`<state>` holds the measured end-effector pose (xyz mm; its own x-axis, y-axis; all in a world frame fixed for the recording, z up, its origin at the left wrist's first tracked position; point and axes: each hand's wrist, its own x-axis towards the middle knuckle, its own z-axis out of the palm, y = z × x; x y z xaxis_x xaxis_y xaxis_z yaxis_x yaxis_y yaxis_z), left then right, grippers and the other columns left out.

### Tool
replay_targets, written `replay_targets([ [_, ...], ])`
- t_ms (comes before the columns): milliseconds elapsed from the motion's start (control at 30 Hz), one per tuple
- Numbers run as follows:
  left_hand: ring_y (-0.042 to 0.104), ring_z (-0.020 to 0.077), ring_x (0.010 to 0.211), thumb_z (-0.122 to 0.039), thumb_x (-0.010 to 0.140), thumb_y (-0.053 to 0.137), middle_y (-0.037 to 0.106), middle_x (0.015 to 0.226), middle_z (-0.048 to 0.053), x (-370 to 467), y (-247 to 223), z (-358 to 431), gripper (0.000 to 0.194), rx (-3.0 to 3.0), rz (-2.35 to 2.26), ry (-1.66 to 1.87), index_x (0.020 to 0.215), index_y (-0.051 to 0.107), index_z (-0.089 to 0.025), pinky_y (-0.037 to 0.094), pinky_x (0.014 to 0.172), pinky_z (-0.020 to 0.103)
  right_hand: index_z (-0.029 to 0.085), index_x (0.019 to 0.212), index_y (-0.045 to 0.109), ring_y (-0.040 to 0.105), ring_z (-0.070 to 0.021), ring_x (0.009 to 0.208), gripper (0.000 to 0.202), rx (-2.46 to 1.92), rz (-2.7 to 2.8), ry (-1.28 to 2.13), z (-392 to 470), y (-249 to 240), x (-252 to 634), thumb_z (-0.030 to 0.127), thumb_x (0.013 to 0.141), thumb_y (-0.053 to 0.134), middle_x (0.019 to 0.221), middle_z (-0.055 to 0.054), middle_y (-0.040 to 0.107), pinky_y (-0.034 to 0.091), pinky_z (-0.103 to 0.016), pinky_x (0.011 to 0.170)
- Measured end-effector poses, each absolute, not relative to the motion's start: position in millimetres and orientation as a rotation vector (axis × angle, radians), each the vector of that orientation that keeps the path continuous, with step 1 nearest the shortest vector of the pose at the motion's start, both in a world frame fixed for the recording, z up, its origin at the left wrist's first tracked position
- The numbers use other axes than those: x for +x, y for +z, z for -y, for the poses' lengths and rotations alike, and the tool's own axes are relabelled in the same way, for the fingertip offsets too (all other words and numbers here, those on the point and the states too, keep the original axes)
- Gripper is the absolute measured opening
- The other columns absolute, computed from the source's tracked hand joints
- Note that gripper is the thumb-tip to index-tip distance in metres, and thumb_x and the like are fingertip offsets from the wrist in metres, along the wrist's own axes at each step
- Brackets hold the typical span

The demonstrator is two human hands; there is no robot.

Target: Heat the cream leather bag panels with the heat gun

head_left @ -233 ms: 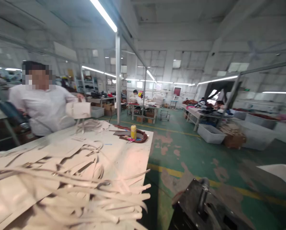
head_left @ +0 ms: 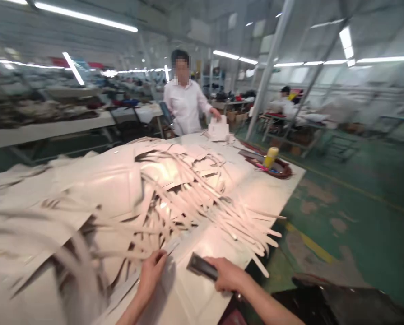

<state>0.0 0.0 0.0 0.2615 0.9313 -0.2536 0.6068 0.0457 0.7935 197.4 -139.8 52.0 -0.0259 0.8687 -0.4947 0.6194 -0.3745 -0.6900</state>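
Note:
My left hand (head_left: pixel 151 274) rests low over the table with thumb and fingers pinched together. Beside its fingertips is a thin pale edge, too blurred to tell whether it is held. My right hand (head_left: pixel 229 273) is wrapped round a dark, flat, oblong tool (head_left: pixel 202 266) that points left toward the left hand; its exact kind is unclear. Long beige straps (head_left: pixel 242 223) lie in a tangled heap just beyond both hands. Stacked to the left are beige leather-like panels (head_left: pixel 107 186), with blurred straps across the nearest ones.
On the white table (head_left: pixel 257 192), a yellow bottle or spool (head_left: pixel 271 158) stands inside a coil of brown strap (head_left: pixel 285 170). Across the table a person in white (head_left: pixel 184 106) has a hand on a pale bag piece (head_left: pixel 218 128). A black object (head_left: pixel 323 304) is at lower right.
The view has swung left and down. Both my hands have come into sight, the right with the dark tool. The far person now appears nearer the middle.

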Motion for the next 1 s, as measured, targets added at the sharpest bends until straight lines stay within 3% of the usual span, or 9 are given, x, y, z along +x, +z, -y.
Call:
replay_targets([
  [67,0.054,0.0213,0.09,-0.02,0.076,0.051,0.057,0.092,0.004,-47.6,-10.0,23.5,0.016,1.75,-1.517,0.447,0.091,0.055,-0.017,0.042,0.088,0.039,0.027,0.115,0.052,0.059,-0.0164,0.072,0.076,-1.93,1.586,1.404,138.2,39.1,193.8,-0.001,0.045,0.057,0.081,0.003,0.062,0.042,-0.02,0.055],
  [200,0.048,0.0249,0.1,-0.018,0.069,0.048,0.053,0.1,0.007,-65.7,-22.6,55.2,0.03,1.982,-1.545,0.466,0.099,0.05,-0.017,0.039,0.091,0.04,0.026,0.114,0.053,0.052,-0.012,0.053,0.076,-1.881,1.574,1.513,132.8,32.8,196.3,0.0,0.042,0.049,0.065,0.007,0.053,0.036,-0.018,0.044],
  [433,0.043,0.0233,0.107,-0.017,0.072,0.044,0.048,0.106,0.01,-71.7,-42.2,68.7,0.035,1.864,-1.56,0.738,0.107,0.042,-0.016,0.035,0.098,0.04,0.03,0.12,0.048,0.051,-0.011,0.055,0.08,-1.832,1.481,1.411,113.2,24.4,154.5,0.002,0.045,0.046,0.065,0.007,0.052,0.037,-0.017,0.047],
  [500,0.044,0.023,0.106,-0.017,0.073,0.044,0.048,0.106,0.009,-76.7,-41.7,68.6,0.034,1.805,-1.587,0.744,0.106,0.041,-0.017,0.036,0.097,0.04,0.03,0.122,0.045,0.049,-0.0102,0.05,0.081,-1.837,1.437,1.419,116.3,25.1,152.1,0.002,0.046,0.044,0.062,0.007,0.05,0.035,-0.017,0.043],
  [667,0.05,0.0204,0.087,-0.015,0.069,0.044,0.052,0.09,0.005,-77.5,-26.7,59.7,0.028,1.63,-1.624,0.674,0.097,0.042,-0.018,0.041,0.084,0.036,0.025,0.112,0.054,0.049,-0.0115,0.044,0.075,-1.761,1.366,1.589,121.8,28.1,155.4,0.002,0.041,0.044,0.058,0.007,0.049,0.036,-0.018,0.037],
  [867,0.052,0.017,0.073,-0.014,0.066,0.044,0.052,0.075,0.0,-80.3,-18.3,51.3,0.022,1.478,-1.593,0.716,0.087,0.043,-0.021,0.042,0.075,0.031,0.029,0.127,0.039,0.042,-0.0072,0.039,0.082,-1.651,1.199,1.606,102.1,27.3,131.7,0.004,0.049,0.046,0.058,0.009,0.045,0.036,-0.017,0.036],
  [1000,0.055,0.0177,0.074,-0.017,0.065,0.048,0.056,0.075,0.0,-80.9,-23.3,50.7,0.019,1.337,-1.531,0.736,0.083,0.043,-0.021,0.042,0.075,0.031,0.029,0.129,0.039,0.042,-0.0073,0.039,0.086,-1.524,1.175,1.72,108.1,43.4,129.5,0.002,0.048,0.052,0.058,0.009,0.049,0.036,-0.017,0.035],
])
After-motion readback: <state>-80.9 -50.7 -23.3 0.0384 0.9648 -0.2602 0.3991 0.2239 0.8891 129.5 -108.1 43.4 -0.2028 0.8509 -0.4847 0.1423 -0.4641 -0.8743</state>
